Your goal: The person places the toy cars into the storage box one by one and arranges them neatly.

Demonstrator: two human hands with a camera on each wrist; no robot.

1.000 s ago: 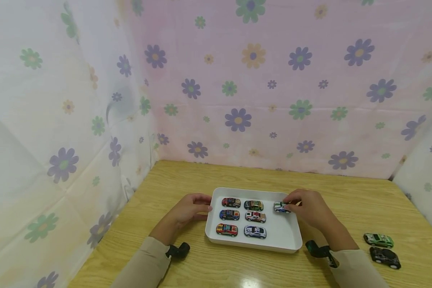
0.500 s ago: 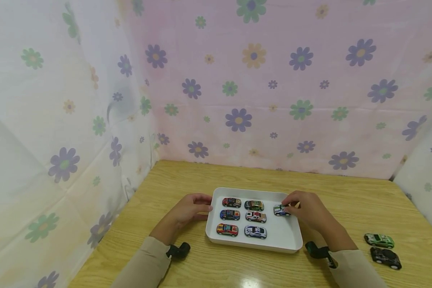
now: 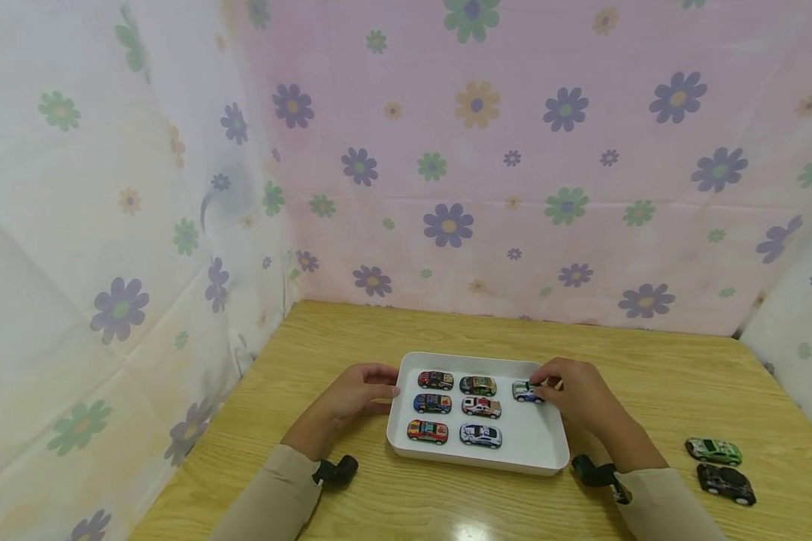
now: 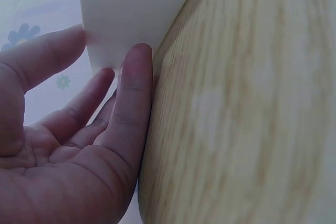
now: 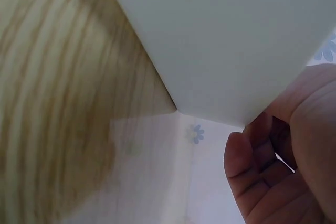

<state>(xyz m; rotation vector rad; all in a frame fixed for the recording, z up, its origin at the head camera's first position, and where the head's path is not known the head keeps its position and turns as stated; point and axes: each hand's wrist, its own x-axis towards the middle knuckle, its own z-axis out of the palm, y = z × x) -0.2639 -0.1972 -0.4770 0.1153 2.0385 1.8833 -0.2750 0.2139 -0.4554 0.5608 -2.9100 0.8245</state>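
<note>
A white tray (image 3: 531, 447) lies on the table with several small toy cars in it, set in two columns of three. Inside its right end, my right hand (image 3: 585, 392) pinches a white, green and blue toy car (image 3: 525, 391) between thumb and fingers, close over the tray floor. The fingers cover the rear of this car. At the tray's left end, my left hand (image 3: 352, 394) rests its fingertips against the outer wall, with the thumb at the rim. In the left wrist view, the left hand's fingers (image 4: 134, 87) are fairly straight beside the tray wall (image 4: 126, 9).
On the wooden table (image 3: 352, 488), to the right of the tray, stand a green toy car (image 3: 713, 451) and a black toy car (image 3: 725, 484). Flowered cloth (image 3: 406, 248) hangs behind the table and at both sides.
My right hand has shifted slightly toward me, and the pinched toy car has moved a little within the tray's right end. The left hand and the tray have stayed in place.
</note>
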